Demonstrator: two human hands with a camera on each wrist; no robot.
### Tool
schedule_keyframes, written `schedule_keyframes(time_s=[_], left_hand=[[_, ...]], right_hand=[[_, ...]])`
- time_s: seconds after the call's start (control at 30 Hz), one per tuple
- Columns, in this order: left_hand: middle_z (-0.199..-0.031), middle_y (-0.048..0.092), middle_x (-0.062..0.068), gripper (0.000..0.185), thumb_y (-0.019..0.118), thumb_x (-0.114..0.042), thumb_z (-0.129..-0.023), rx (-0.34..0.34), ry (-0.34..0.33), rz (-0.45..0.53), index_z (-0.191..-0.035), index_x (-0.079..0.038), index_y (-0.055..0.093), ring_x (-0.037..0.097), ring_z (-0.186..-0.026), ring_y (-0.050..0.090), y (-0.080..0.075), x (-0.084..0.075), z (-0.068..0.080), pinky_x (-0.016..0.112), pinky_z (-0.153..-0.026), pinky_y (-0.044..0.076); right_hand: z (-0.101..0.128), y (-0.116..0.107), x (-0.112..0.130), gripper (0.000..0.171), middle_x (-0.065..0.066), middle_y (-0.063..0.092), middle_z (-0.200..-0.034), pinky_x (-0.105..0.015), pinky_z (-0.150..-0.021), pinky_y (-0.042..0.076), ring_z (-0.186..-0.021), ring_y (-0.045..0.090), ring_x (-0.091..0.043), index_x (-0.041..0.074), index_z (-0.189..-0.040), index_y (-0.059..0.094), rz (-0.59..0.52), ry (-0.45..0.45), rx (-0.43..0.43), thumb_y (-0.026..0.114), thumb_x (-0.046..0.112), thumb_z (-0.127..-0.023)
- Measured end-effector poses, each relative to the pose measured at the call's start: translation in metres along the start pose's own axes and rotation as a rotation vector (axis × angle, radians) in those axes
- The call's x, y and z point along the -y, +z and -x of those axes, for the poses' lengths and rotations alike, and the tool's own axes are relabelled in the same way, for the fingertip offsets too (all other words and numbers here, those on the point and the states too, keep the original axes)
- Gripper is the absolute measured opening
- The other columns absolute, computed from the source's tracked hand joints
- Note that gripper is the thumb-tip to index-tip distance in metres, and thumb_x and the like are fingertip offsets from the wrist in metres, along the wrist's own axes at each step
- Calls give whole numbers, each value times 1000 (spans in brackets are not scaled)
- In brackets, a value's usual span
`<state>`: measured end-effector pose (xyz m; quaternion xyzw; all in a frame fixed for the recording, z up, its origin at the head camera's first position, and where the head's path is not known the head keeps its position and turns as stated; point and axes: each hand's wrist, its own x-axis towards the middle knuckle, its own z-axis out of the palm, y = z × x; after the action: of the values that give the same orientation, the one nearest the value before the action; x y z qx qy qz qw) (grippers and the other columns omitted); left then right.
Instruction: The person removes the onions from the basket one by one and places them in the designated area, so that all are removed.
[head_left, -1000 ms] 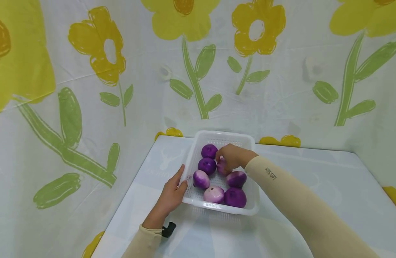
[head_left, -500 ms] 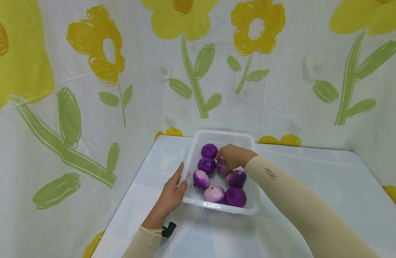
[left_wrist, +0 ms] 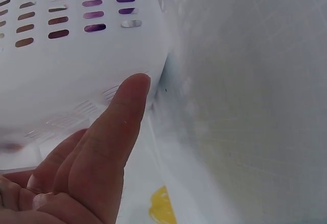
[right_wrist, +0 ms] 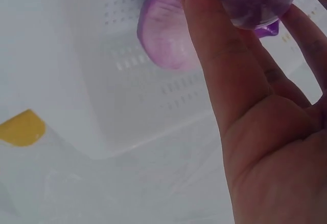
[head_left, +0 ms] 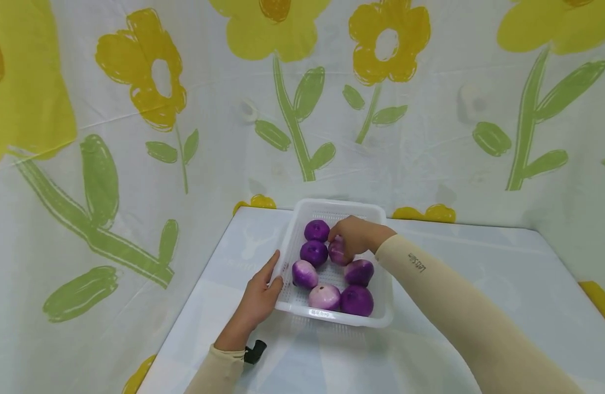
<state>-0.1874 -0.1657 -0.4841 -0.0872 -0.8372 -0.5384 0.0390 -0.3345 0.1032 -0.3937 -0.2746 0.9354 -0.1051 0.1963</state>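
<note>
A white perforated plastic basket [head_left: 339, 204] stands on the table with several purple onions inside. My right hand [head_left: 356, 235] reaches into it and grips one onion [head_left: 338, 253] between thumb and fingers; in the right wrist view this onion [right_wrist: 255, 1] shows at the top. Left of it lie two dark purple onions [head_left: 314, 253] in a row. Nearer the front are a pale pink onion [head_left: 324, 296] and a deep purple one [head_left: 357, 301]. My left hand [head_left: 260, 295] rests against the basket's left side, and its fingers [left_wrist: 125, 111] extend along the wall.
The pale table [head_left: 460, 284] spreads out on both sides of the basket. Behind and to the left hangs a white cloth [head_left: 214, 148] printed with yellow flowers. A small black piece [head_left: 255, 352] sits by my left wrist.
The head view has shifted slightly, so everything appears a little further left. Both hands keep their places at the basket, the right one on the same onion.
</note>
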Motion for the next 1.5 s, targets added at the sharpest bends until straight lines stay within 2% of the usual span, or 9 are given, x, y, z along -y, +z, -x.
schedule_keyframes(time_s=[0.2, 0.37, 0.6, 0.7, 0.93, 1.23, 1.5], left_hand=[[-163, 42, 16, 63, 53, -6, -106, -15, -5, 10, -166, -16, 35, 35, -135, 56, 1, 0, -1, 52, -96, 56], [-159, 46, 18, 63, 53, -5, -106, -25, -17, 20, -166, -15, 36, 36, -133, 58, 2, -1, -1, 53, -97, 56], [-159, 46, 17, 63, 53, -6, -105, -24, -29, 19, -166, -15, 36, 36, -133, 58, 1, -2, -1, 53, -96, 56], [-160, 46, 18, 63, 54, -6, -105, -28, -29, 28, -165, -15, 37, 36, -133, 58, 1, -2, -1, 53, -96, 56], [-157, 50, 18, 64, 54, -6, -105, -27, -35, 42, -166, -17, 37, 35, -129, 61, 1, 2, -1, 50, -92, 58], [-155, 53, 16, 65, 56, -5, -104, -39, -71, 45, -165, -21, 39, 33, -124, 65, 1, 4, 3, 45, -86, 61], [-153, 55, 17, 65, 54, -4, -105, -26, -56, 84, -166, -20, 37, 35, -122, 66, 5, 3, 0, 48, -86, 61]], right_hand=[[12, -14, -4, 60, 1, 72, -123, -42, -100, 53, -113, 60, -23, 16, -131, 76, -21, -66, -18, 93, 9, -74], [23, -19, -11, 58, -1, 72, -125, -45, -101, 54, -118, 62, -27, 17, -132, 75, -83, -114, -37, 93, 11, -77], [37, -23, -30, 54, 4, 72, -126, -39, -91, 58, -104, 69, -21, 22, -130, 77, -190, -140, -104, 93, 14, -79], [43, -24, -40, 56, 2, 71, -130, -37, -88, 60, -101, 73, -20, 22, -133, 75, -246, -143, -126, 93, 16, -81], [63, -23, -59, 62, -2, 67, -135, -40, -85, 62, -107, 73, -27, 25, -139, 70, -403, -52, -200, 94, 28, -81], [80, -8, -91, 65, -6, 62, -143, -45, -86, 62, -119, 68, -38, 27, -145, 65, -545, 0, -315, 91, 32, -85], [104, 9, -116, 72, -7, 56, -150, -55, -97, 56, -127, 62, -39, 28, -149, 60, -699, 64, -458, 90, 41, -86]])
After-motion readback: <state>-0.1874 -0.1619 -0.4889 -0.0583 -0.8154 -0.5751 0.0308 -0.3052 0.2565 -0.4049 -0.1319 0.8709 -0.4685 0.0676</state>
